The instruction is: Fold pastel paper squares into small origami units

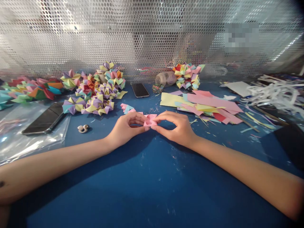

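**Blue worktop [152, 177], perforated panel [152, 38] behind; one pink folded paper [150, 119] at centre**

Head view. Clock face centred on the pink folded paper, 12 at the panel.

Item, centre: pink folded paper, small, held near the middle of the worktop.

9 o'clock: left hand [125, 126], thumb and fingers pinching the paper's near-side edge on that flank.

3 o'clock: right hand [179, 128], thumb and forefinger pinching the opposite edge, remaining fingers curled.

10 o'clock: folded pink and blue pieces [129, 108], just beyond the left hand; farther out, a pastel origami cluster [101, 95].

11 o'clock: small phone [140, 90], flat.

Between 1 and 2: multicoloured origami ball [188, 76].

Between 2 and 3: loose paper strips [209, 106], overlapping; beyond, white shredded strips [277, 91].

9 o'clock, farther out: large phone [45, 118].

Step in hand, as judged: shaping or steadying a fold two-handed; which fold cannot be told.

Next move, as judged: calls for light, even pressure from both pinches, sparing the creases.
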The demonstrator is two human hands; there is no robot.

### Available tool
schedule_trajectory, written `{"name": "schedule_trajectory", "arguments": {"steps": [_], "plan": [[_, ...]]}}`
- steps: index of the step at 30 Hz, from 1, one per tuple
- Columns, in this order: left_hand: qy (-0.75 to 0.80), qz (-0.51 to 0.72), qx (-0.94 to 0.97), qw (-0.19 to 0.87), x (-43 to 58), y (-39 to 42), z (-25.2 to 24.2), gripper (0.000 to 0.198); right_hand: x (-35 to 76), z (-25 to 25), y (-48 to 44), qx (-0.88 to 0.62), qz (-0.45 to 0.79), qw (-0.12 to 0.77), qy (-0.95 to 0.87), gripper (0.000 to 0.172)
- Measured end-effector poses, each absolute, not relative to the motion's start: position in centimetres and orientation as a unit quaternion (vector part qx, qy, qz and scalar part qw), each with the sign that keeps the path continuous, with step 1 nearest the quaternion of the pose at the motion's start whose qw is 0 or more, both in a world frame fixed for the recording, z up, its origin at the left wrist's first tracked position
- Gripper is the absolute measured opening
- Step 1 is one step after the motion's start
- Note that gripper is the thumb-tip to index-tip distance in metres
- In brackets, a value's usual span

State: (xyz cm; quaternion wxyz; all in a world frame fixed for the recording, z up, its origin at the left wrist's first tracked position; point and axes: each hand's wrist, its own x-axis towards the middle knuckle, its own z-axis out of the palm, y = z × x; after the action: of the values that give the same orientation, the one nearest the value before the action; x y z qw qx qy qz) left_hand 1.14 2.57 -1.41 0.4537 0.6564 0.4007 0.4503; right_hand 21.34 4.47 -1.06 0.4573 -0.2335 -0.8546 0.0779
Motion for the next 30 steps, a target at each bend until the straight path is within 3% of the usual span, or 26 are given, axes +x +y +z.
{"name": "schedule_trajectory", "arguments": {"steps": [30], "plan": [[0.398, 0.451, 0.626, 0.496, 1.18, 2.39, -1.47, 0.035, 21.31, -0.97, 4.55, -0.204, 0.07, 0.45, -0.866, 0.008]]}}
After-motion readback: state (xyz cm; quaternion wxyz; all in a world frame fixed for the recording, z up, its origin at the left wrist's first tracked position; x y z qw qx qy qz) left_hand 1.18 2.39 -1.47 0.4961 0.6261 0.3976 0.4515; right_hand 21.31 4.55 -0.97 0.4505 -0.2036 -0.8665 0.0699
